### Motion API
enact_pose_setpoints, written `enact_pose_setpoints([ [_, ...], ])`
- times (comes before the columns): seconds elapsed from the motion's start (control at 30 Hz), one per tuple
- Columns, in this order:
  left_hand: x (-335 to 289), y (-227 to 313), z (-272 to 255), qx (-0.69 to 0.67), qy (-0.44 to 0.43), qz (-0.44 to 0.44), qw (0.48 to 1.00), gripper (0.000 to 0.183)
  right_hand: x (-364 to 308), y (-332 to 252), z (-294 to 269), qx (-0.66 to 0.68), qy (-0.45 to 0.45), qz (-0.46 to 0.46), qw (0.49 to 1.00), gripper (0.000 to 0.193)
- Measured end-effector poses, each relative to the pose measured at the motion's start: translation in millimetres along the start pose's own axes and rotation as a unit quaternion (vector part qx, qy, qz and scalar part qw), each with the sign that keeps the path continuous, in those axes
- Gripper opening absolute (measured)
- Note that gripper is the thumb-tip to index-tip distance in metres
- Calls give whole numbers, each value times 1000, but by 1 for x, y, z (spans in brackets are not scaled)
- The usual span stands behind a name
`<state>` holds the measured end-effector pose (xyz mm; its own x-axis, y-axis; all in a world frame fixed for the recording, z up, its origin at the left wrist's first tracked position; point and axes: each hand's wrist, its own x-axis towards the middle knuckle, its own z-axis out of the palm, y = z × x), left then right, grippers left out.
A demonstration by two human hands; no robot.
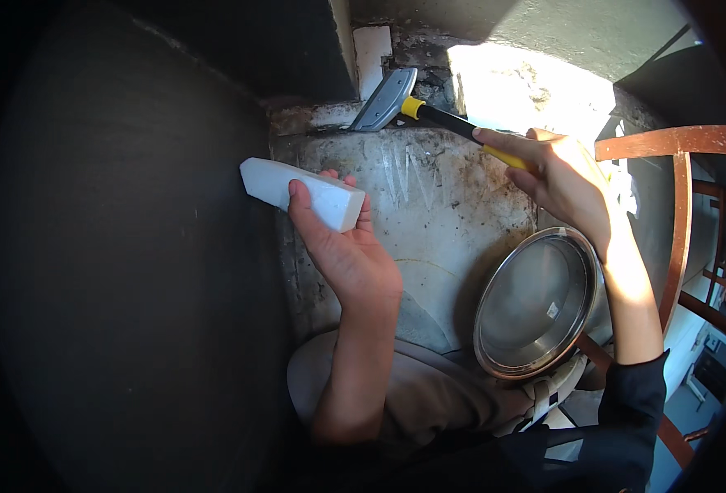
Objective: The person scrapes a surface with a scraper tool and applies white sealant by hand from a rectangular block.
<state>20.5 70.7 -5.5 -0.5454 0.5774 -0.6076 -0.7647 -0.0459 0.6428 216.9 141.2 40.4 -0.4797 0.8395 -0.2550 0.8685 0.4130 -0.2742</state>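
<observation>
My left hand (342, 255) is closed around a white block (305, 189), long and flat-sided with a pointed far end, held above the floor near the dark wall. A scraper (392, 99) with a wide grey metal head, a yellow collar and a black and yellow handle is in my right hand (564, 177). My fingers wrap its handle, the index finger stretched along it. The scraper's blade edge is close to the worn white ledge (330, 117) at the wall's foot; whether it touches cannot be made out.
A round metal pan (535, 304) stands tilted by my right forearm. Stained, scratched pale floor (412, 222) lies below my hands. Dark walls (133, 205) rise at left and far side. A reddish-brown metal frame (679, 214) stands at right. Bright sunlight falls on the far corner.
</observation>
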Motion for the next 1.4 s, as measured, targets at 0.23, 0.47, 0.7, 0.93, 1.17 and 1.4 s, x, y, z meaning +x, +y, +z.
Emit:
enact_pose_setpoints([
  [0.23, 5, 0, -6, 2, -18, 8, 1000, 58, 5, -8, 4, 28, -2, -2, 1000, 54],
  [0.47, 0, -2, 2, 4, -16, 1, 1000, 57, -6, 33, 15, 178, 54, -21, 982, 46],
  [0.7, 1, -2, 0, 9, -13, 2, 1000, 58, 1, 20, 0, 26, -61, 58, 996, 55],
  [0.93, 3, 1, -1, 10, -9, 12, 1000, 61, 9, 10, 9, 40, -39, 48, 997, 53],
  [1.17, 0, -3, 2, 13, -31, 3, 999, 62, 6, 29, -3, -4, -103, 134, 986, 51],
  [1.4, 0, -1, 1, 10, -17, 8, 1000, 60, 12, 15, -12, 57, -90, 104, 989, 49],
])
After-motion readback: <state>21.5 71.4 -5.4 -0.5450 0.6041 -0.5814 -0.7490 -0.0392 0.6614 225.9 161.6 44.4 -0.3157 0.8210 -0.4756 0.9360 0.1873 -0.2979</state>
